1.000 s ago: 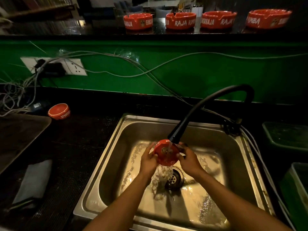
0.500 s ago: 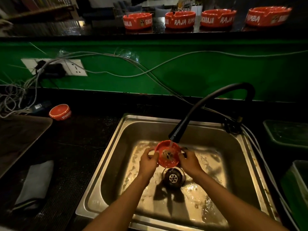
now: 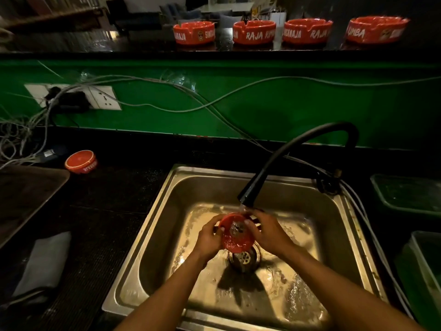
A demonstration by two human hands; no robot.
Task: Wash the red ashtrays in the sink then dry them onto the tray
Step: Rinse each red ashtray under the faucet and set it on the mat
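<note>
A red ashtray [image 3: 236, 236] is held over the drain of the steel sink [image 3: 167, 201], right under the running black tap [image 3: 248, 198]. My left hand [image 3: 208, 237] grips its left rim and my right hand [image 3: 267, 231] grips its right rim, thumb on the inside. Water strikes the ashtray's middle. Another red ashtray [image 3: 81, 161] lies upside down on the dark counter at the left. Several more red ashtrays [image 3: 194, 32] stand in a row on the high ledge at the back. A dark tray [image 3: 26, 194] sits at the far left.
A grey cloth [image 3: 45, 263] lies on the counter left of the sink. Tangled cables [image 3: 21, 139] and a wall socket [image 3: 102, 97] are on the green wall. Green plastic tubs [image 3: 405, 194] stand to the right of the sink.
Both hands have turned the ashtray under the tap, so its hollow now faces up more. It sits slightly lower and to the right than before.
</note>
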